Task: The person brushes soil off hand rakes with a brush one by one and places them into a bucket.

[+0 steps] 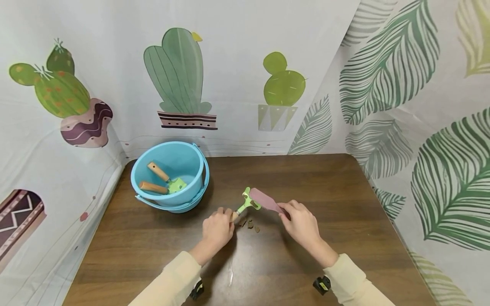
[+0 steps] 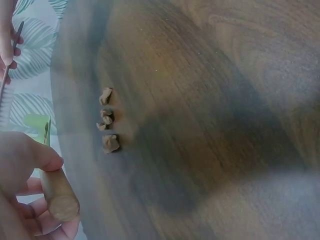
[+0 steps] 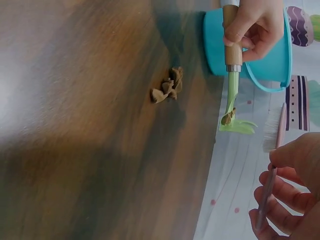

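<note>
My left hand (image 1: 218, 227) grips the wooden handle of a small green garden hand rake (image 1: 249, 203), its pronged head raised above the table. A brown clump (image 3: 228, 118) sticks to the rake head in the right wrist view. My right hand (image 1: 300, 223) holds a pink brush (image 1: 265, 200) by its thin handle. Its white bristles (image 3: 271, 131) face the rake, and in the head view the brush overlaps the rake head. Several brown crumbly clumps (image 1: 250, 224) lie on the table below the two tools.
A light blue bucket (image 1: 193, 187) stands at the table's back left, its handle lowered. Inside lean two wooden-handled tools, one with a green blade (image 1: 177, 185). The brown wooden table (image 1: 306, 178) meets a cloth printed with cacti and leaves (image 1: 237, 85).
</note>
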The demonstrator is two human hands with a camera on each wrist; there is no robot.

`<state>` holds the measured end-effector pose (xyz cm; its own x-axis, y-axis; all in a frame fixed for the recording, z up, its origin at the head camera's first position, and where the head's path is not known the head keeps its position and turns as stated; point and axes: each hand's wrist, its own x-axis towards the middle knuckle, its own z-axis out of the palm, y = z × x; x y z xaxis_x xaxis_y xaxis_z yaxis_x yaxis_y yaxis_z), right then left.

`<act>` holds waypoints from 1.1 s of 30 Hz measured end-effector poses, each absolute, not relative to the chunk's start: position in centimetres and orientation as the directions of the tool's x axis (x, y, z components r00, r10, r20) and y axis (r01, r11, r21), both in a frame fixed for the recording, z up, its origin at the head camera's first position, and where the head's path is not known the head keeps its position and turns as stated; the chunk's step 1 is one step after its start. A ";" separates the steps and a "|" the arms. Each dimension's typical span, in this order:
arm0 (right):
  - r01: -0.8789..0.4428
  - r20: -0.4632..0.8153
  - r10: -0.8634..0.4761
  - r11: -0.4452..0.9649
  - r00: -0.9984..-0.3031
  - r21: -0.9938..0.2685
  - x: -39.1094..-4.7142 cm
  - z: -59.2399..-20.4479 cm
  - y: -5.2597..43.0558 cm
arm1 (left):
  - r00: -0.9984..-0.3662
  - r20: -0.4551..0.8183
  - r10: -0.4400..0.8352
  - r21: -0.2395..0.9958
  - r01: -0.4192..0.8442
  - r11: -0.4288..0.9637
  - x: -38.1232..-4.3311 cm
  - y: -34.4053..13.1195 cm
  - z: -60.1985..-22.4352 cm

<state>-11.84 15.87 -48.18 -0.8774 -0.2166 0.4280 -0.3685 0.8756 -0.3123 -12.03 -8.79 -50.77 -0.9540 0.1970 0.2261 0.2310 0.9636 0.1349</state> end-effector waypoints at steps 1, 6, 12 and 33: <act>-0.372 0.431 -0.219 0.874 -0.875 -0.311 -11.9 -48.1 15.7 | -0.953 0.230 0.199 0.132 0.233 0.964 -12.0 -8.9 -50.6; -0.399 0.463 -0.234 0.868 -0.855 -0.297 -12.2 -47.7 14.8 | -0.944 0.257 0.205 0.123 0.242 0.962 -12.0 -9.1 -49.9; -0.409 0.460 -0.246 0.862 -0.853 -0.298 -12.4 -47.5 13.9 | -0.945 0.258 0.202 0.131 0.241 0.962 -11.9 -9.2 -49.1; -0.335 0.435 -0.178 0.887 -0.883 -0.318 -12.5 -46.9 11.6 | -0.950 0.254 0.184 0.147 0.226 0.963 -11.3 -8.1 -47.4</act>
<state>-12.51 11.64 -46.87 -0.8828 -0.1779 0.4347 -0.3354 0.8867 -0.3183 -11.28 -8.12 -47.45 -0.9497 0.1837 0.2537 0.2256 0.9630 0.1473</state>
